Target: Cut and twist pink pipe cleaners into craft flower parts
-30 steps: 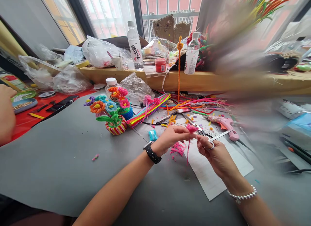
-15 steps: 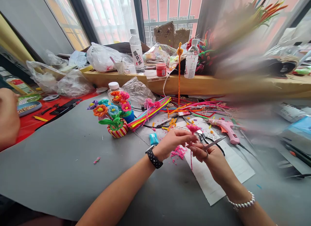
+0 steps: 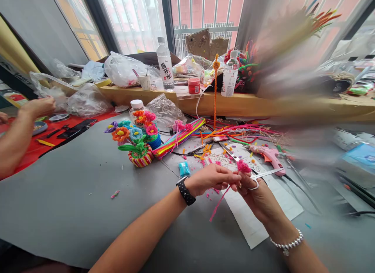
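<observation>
A pink pipe-cleaner flower (image 3: 243,166) is pinched at its stem by my left hand (image 3: 211,178), which wears a black dotted watch strap. Its thin pink stem trails down to the left below the fingers. My right hand (image 3: 258,194) holds small scissors (image 3: 268,173), with the blades pointing right and a finger loop around the fingers. Its fingertips meet those of my left hand just under the bloom. Below both hands lie a white paper sheet (image 3: 249,222) and pink fuzz clippings. Larger black-handled scissors (image 3: 230,151) rest on the paper, partly hidden.
Finished pipe-cleaner flowers in a striped pot (image 3: 141,158) stand left of a bundle of coloured pipe cleaners (image 3: 178,138). A pink glue gun (image 3: 271,157) lies to the right, its cable trailing. At far left, another person's hand (image 3: 38,108) is over a red mat (image 3: 27,151).
The pink flower has tipped and moved right and down, its stem swinging from hanging straight to slanting left. The scissors have turned with my right hand. The other person's hand has moved right.
</observation>
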Action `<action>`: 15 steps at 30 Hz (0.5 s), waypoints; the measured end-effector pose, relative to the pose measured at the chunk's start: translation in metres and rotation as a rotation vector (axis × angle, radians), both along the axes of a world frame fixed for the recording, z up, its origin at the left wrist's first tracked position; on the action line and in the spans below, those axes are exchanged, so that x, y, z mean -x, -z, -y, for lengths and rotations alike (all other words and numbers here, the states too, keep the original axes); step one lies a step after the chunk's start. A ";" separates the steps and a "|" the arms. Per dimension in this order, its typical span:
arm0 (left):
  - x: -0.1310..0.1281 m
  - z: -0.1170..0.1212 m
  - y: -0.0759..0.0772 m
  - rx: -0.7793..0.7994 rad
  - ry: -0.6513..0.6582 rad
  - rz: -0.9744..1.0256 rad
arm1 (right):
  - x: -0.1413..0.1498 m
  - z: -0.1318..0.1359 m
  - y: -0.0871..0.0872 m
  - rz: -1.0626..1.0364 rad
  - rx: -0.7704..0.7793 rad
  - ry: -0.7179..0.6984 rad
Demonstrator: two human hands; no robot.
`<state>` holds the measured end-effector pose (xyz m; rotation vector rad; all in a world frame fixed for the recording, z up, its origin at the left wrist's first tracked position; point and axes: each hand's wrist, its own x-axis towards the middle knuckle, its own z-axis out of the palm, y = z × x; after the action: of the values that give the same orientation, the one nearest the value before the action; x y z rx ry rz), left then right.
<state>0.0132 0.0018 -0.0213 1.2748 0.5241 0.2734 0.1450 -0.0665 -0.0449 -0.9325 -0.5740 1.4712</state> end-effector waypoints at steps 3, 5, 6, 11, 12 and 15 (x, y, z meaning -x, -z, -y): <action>0.000 -0.002 0.002 0.006 -0.006 -0.005 | -0.003 -0.002 0.001 -0.070 0.028 0.118; 0.001 -0.003 0.002 -0.022 -0.008 -0.031 | -0.006 -0.004 0.000 -0.105 0.022 0.185; 0.002 -0.004 0.001 -0.040 -0.006 -0.050 | -0.008 -0.005 0.000 -0.122 0.012 0.212; 0.008 -0.009 -0.003 -0.120 0.046 -0.142 | -0.019 -0.010 -0.002 -0.138 -0.043 0.293; 0.010 -0.010 -0.004 -0.143 0.058 -0.163 | -0.022 -0.010 -0.002 -0.137 -0.048 0.307; 0.016 -0.016 -0.006 -0.216 0.103 -0.245 | -0.027 -0.011 -0.003 -0.159 -0.062 0.337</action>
<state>-0.0030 0.0178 -0.0156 1.5519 0.6477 0.0893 0.1718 -0.0558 -0.0421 -0.8100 -0.3253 1.2035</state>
